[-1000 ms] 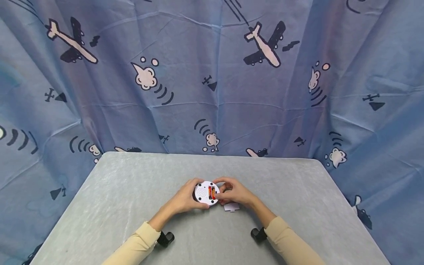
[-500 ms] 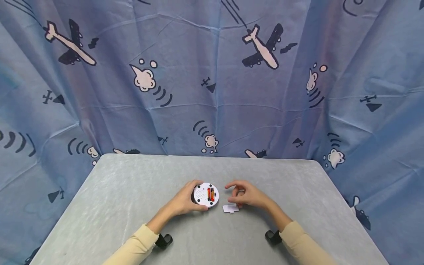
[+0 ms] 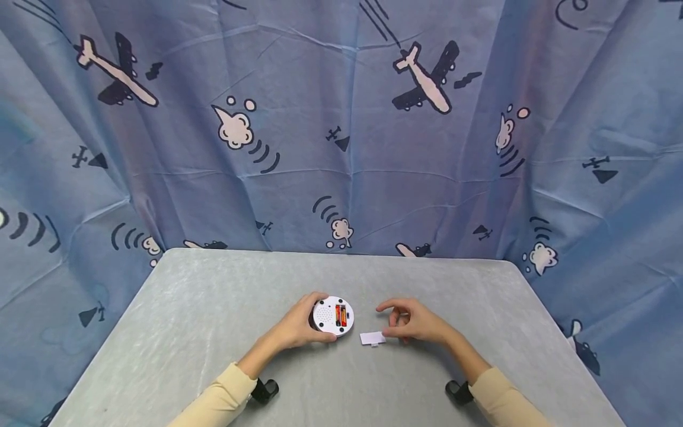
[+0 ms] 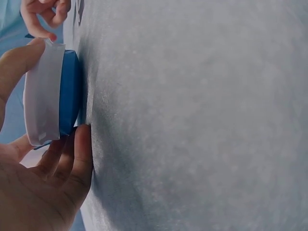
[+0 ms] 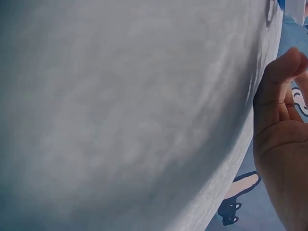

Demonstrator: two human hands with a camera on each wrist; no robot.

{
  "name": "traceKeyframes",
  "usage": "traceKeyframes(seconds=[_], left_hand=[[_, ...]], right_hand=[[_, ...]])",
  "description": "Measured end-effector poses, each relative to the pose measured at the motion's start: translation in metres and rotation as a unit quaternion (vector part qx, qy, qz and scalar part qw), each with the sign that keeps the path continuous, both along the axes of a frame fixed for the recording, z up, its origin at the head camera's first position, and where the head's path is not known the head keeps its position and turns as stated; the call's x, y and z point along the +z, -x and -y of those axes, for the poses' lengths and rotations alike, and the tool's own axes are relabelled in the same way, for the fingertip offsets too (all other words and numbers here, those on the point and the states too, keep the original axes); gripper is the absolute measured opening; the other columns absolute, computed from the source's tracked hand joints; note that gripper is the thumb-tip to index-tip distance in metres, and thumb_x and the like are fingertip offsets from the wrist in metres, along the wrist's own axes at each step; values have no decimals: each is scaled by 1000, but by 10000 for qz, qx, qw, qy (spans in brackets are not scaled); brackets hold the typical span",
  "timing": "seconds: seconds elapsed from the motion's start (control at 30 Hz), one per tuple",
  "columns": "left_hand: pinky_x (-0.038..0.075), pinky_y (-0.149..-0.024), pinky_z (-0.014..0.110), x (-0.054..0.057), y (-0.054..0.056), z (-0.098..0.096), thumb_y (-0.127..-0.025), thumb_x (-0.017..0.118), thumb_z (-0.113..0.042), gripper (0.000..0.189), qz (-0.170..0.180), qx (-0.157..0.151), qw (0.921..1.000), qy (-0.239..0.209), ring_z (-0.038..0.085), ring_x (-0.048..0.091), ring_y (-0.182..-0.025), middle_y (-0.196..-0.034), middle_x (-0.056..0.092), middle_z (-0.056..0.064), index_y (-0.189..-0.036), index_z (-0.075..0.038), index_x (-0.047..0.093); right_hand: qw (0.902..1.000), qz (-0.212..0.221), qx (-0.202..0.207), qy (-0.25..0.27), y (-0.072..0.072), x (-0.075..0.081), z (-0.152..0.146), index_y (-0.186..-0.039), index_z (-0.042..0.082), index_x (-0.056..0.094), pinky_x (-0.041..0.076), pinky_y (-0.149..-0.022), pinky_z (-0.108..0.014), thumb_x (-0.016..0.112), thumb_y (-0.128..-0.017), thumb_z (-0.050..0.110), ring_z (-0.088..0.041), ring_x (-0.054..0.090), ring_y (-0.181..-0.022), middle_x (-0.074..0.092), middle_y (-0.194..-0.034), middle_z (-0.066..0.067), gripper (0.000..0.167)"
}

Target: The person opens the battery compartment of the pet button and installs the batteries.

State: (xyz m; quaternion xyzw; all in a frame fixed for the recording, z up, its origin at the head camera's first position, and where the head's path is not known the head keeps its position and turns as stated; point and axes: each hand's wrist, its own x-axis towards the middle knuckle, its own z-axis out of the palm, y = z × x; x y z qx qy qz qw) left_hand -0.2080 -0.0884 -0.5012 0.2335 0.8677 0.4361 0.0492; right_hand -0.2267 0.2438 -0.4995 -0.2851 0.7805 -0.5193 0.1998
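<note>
A round white device (image 3: 325,317) lies with its underside up, showing small dark feet, a patch of holes and a battery slot. Two red-and-black batteries (image 3: 341,315) sit side by side in that slot. My left hand (image 3: 300,323) grips the device by its rim, thumb at the near side and fingers at the far side. In the left wrist view the device has a white upper part (image 4: 44,96) and a blue lower part (image 4: 70,94). A small white battery cover (image 3: 372,338) with a tab rests on the table. My right hand (image 3: 418,321) is just right of it, holding nothing.
The grey table (image 3: 240,279) bears all these things. A blue curtain (image 3: 299,118) with printed airplanes hangs behind it. Black wrist mounts (image 3: 265,391) are strapped below both hands.
My right hand has drawn back from the batteries and moved right, past the battery cover. My left hand keeps its grip on the device, which stays nearly in place.
</note>
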Motion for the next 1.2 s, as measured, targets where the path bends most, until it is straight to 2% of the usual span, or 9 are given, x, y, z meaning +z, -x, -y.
traceKeyframes(seconds=[0.13, 0.43, 0.6, 0.87, 1.2], left_hand=[[41, -102, 51, -2, 0, 0, -69, 95, -28, 87, -34, -12, 10000, -46, 32, 54, -120, -131, 55, 16, -139, 0, 51], [40, -104, 54, -2, 0, 0, -69, 95, -27, 88, -162, -38, 9998, -115, 36, 53, -123, -133, 55, 19, -138, 3, 50], [40, -104, 54, -1, 0, 0, -70, 95, -28, 88, -153, -43, 9998, -121, 36, 52, -123, -133, 55, 19, -138, 3, 50], [40, -104, 52, -1, 0, -1, -70, 95, -28, 88, -123, -31, 9999, -49, 34, 52, -123, -134, 54, 18, -139, 2, 50], [40, -104, 53, 1, -1, -1, -70, 95, -28, 87, -49, 0, 9999, -95, 35, 52, -123, -134, 54, 18, -139, 1, 50]], right_hand=[[9997, -8, -41, -243, -4, 1, -2, -130, -5, 61, 45, -46, -23, 83, -86, 10, -8, 49, -51, 62, -79, -9, 52], [9981, -291, -17, -534, -11, 0, 1, -124, -2, 65, 40, -47, -19, 89, -79, 13, -6, 46, -53, 61, -77, -6, 53], [9970, -429, -55, -638, -13, 1, 6, -119, 0, 68, 38, -51, -19, 89, -79, 14, -8, 46, -58, 60, -77, -9, 47], [9928, -768, -115, -917, -14, -1, 12, -109, 2, 71, 37, -53, -19, 89, -78, 12, -6, 46, -60, 58, -73, -3, 37], [9909, -738, -170, -1113, -14, 0, 15, -104, 8, 74, 37, -55, -21, 89, -80, 12, -8, 47, -63, 58, -73, -2, 29]])
